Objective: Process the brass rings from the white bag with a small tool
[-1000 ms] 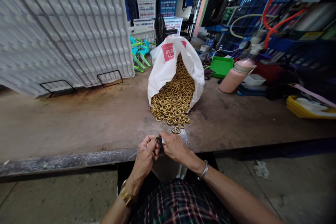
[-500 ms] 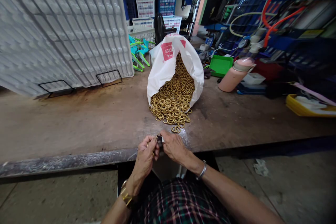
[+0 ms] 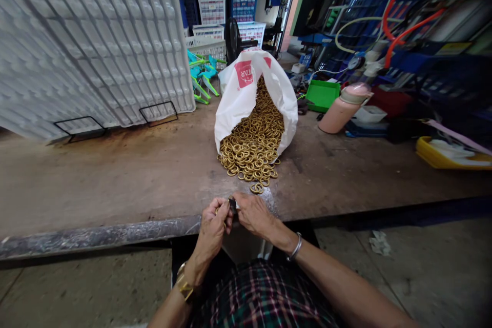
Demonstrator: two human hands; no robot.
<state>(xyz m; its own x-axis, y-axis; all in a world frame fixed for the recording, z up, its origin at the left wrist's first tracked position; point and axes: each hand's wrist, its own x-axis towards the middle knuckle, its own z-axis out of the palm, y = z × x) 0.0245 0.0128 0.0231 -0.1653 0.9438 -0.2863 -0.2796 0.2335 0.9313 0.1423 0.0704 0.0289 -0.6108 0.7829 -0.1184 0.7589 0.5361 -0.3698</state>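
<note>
At the table's front edge, my left hand (image 3: pixel 215 219) is closed on a brass ring (image 3: pixel 217 211), part of which shows between the fingers. Facing it, my right hand (image 3: pixel 255 214) is closed round a small black piece (image 3: pixel 232 203) with a pale part beside it; its kind is too small to make out. The two hands nearly meet at this piece. Just beyond them, a white plastic bag (image 3: pixel 235 100) lies on its side with its mouth towards me. A heap of brass rings (image 3: pixel 249 148) spills from it onto the table (image 3: pixel 154 179).
White ribbed plastic trays (image 3: pixel 126 46) stand upright at left, above black wire stands (image 3: pixel 158 111). Turquoise and green plastic pieces (image 3: pixel 203 74) lie behind the bag. At right are a green tray (image 3: pixel 322 95), a pink bottle (image 3: pixel 340 113) and a yellow tray (image 3: pixel 434 156).
The view has shifted very slightly. Both hands keep nearly the same place and the same grip, and the heap of rings looks unchanged.
</note>
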